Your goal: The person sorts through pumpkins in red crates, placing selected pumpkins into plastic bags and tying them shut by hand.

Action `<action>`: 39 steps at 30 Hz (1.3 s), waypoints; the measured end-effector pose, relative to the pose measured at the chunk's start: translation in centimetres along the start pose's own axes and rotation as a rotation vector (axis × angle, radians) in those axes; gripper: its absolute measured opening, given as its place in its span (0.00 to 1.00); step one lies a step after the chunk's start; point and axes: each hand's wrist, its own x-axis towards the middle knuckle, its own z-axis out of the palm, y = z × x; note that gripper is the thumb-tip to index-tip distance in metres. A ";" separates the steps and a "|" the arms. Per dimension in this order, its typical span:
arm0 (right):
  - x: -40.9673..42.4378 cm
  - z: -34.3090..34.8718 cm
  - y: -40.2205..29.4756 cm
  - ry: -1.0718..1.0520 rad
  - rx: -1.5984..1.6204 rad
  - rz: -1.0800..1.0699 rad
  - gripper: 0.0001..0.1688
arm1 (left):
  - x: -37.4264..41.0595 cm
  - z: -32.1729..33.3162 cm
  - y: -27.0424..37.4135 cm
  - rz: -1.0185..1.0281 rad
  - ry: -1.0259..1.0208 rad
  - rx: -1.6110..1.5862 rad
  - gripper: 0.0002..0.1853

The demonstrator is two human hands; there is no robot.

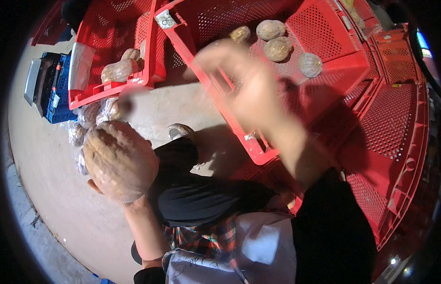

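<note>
A large ribbed tan pumpkin rests in my left hand, which grips it from below, over the floor at the left. My right hand is raised in front of a red perforated plastic crate and is blurred by motion; no object shows in it, and its fingers look curled. Beyond it, inside that crate, lie a mottled pumpkin, a pale one, a small yellowish one and a round greyish one.
Another red crate at the upper left holds several squashes. Plastic-wrapped squashes lie on the floor beside it. A blue crate with a dark device stands at the far left. More red crates line the right side.
</note>
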 end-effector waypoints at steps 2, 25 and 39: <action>3.9 -6.4 5.0 0.370 -0.164 0.163 0.17 | 0.0 -0.1 -0.4 0.069 0.139 0.041 0.50; -3.4 -7.7 20.9 -0.261 -0.422 1.015 0.22 | -1.3 0.3 1.9 0.301 0.150 0.438 0.45; 2.7 -5.6 -1.5 -0.113 0.931 0.459 0.52 | -9.8 -20.5 8.4 0.378 0.529 0.054 0.38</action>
